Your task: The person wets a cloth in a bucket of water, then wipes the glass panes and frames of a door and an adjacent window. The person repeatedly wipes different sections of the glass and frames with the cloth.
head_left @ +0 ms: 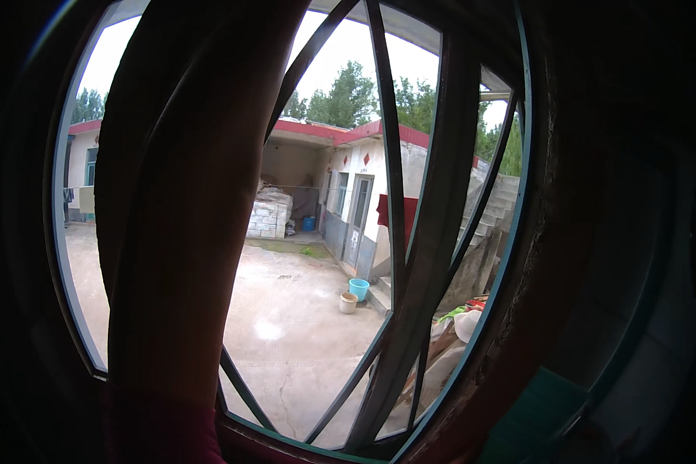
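A bare, shadowed arm of mine (189,255) rises from a dark red sleeve (162,429) at the lower left and leaves through the top edge. It looks like my left arm, raised in front of the window. Its hand is beyond the picture, so its fingers and anything in them are hidden. My right hand does not show. Beside the arm stands a window frame (433,209) with a thick dark upright and thin diagonal bars (387,116) across the opening.
Outside lies a concrete courtyard (301,301) with a blue bucket (359,289) and a beige bucket (348,303) near steps. A white house (367,162) with a red roof edge stands behind. Inside, a green object (537,406) sits at the lower right, in deep shadow.
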### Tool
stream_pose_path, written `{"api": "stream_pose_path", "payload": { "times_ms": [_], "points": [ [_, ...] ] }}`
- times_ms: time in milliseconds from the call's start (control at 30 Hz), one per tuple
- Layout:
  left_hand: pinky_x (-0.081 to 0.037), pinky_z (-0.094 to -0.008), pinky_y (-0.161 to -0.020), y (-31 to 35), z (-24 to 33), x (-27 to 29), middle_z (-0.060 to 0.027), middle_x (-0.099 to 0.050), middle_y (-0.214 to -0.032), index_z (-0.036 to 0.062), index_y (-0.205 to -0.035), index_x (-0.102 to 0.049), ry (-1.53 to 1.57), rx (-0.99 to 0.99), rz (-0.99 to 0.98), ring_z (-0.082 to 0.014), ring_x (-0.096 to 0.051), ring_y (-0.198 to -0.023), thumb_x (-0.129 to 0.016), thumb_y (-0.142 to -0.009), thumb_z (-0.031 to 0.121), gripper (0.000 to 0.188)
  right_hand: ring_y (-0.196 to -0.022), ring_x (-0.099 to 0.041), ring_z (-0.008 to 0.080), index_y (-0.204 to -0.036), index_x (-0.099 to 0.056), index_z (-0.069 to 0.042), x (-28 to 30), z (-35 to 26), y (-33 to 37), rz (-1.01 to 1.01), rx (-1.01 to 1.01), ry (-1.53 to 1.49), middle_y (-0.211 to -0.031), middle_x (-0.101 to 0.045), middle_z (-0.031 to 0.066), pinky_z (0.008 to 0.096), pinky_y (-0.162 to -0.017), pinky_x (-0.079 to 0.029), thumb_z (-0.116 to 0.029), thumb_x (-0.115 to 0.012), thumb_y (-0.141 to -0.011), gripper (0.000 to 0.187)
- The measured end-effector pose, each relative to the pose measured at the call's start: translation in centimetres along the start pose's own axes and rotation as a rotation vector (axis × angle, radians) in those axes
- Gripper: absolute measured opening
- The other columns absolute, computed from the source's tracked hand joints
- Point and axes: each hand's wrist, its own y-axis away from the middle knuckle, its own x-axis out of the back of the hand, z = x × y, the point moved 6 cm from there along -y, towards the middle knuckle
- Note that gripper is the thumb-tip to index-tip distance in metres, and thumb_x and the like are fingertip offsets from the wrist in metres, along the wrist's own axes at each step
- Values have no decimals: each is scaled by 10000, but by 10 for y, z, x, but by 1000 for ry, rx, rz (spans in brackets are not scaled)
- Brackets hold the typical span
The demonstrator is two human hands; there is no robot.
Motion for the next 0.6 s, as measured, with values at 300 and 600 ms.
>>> {"api": "stream_pose_path", "payload": {
  "times_ms": [300,600],
  "points": [
    [-489,-477,-758,-2,40,-6,-43,-600,-861,91,-802,-634,-263,-18,-15,-265,-601,-842,-563,-936,94,151,-1509,-311,360,-1556,-361,29,-11,9,6,-48,109,138,-1632,-330,241,446,-1242,-265,-314,-378,-1118,557],
    [-581,-364,-754,184,86,34,-95,-676,-1069,82,-1051,-683,318,-307,-138,-191,-690,-919,-752,-912,163,175,-1290,-564,370,-1504,-446,-37,-14,-11,-33,-186,105,-265,-1441,-535,259,485,-1077,-486,-563,-249,-1085,701]
  ]
}}
